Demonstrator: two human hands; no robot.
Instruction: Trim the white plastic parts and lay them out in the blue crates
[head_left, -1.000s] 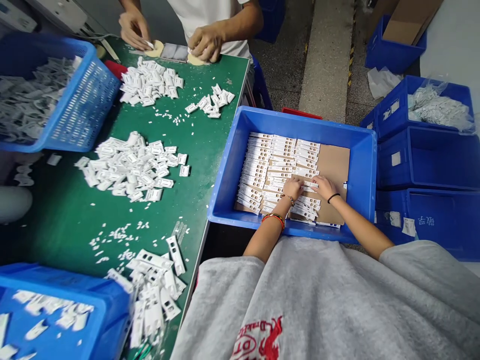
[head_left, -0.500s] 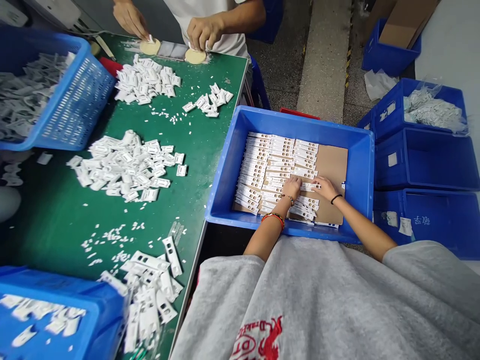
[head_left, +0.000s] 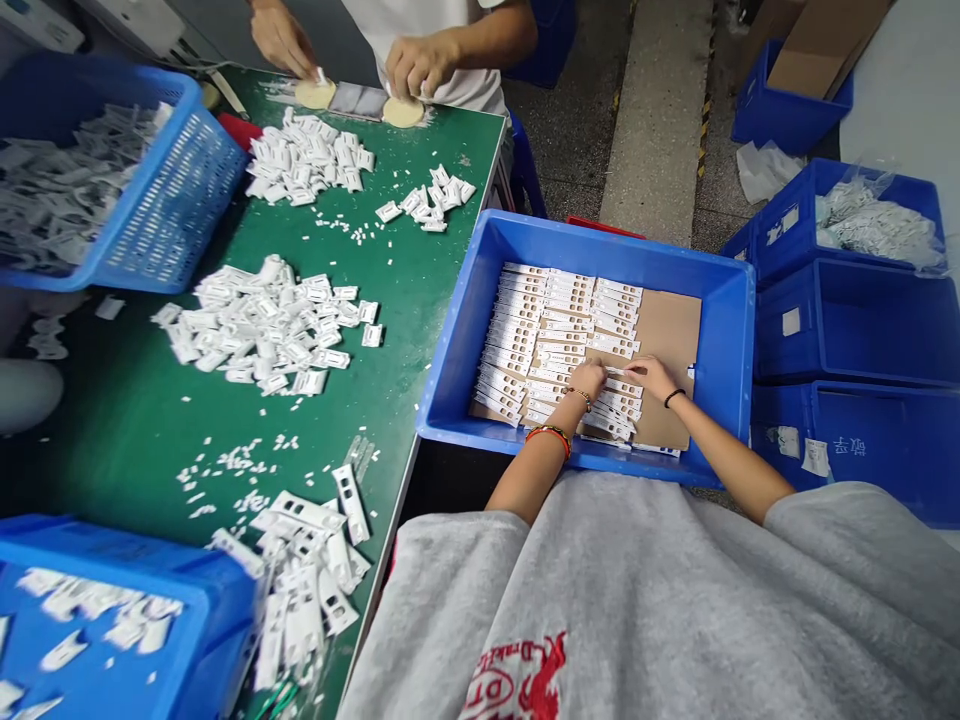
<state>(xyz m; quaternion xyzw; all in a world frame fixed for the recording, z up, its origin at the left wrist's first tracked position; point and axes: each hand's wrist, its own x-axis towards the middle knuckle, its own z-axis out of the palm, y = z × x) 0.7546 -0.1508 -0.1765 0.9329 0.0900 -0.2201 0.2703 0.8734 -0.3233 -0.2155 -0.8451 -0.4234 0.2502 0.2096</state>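
In the head view, my left hand [head_left: 589, 378] and my right hand [head_left: 649, 376] are over the blue tub [head_left: 585, 232]. Between them is a slim white plastic strip [head_left: 616, 371], seen nearly edge-on. The fingers of my right hand pinch its right end. My left hand is closed at its left end, with the fingertips partly hidden. Around my hands, white strips with small windows [head_left: 517, 312] lie in three columns on a brown cardboard sheet [head_left: 671, 325].
Left of the tub is a green table [head_left: 405, 290] with heaps of white plastic parts [head_left: 262, 320]. A blue basket [head_left: 161, 190] and a blue bin [head_left: 150, 560] stand on it. Across it, a co-worker's hands [head_left: 420, 65] work at round yellowish pads. Blue crates [head_left: 885, 310] stand at right.
The strip between my hands has turned from showing its windowed face to nearly edge-on. My hands stay at almost the same spot in the tub. The whole view has shifted slightly.
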